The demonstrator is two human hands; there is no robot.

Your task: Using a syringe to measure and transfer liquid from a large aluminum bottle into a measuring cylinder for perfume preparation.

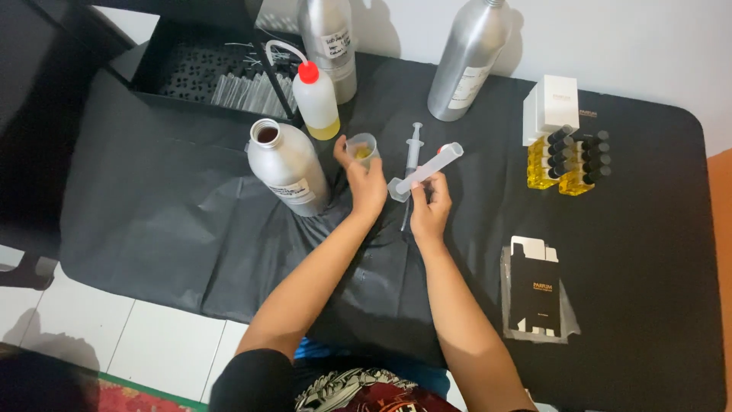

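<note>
Here, yellow liquid in small beaker (363,149).

Brushed, matt metal on the open bottle (287,165). Clear, smooth plastic for the measuring cylinder (425,172), small cup (363,148) and syringe (412,156). Crinkled black sheeting (175,221), faintly shiny, over the worktop. Glossy glass on the yellow vials (568,160). Matt black card for the flat box (535,297).
</note>
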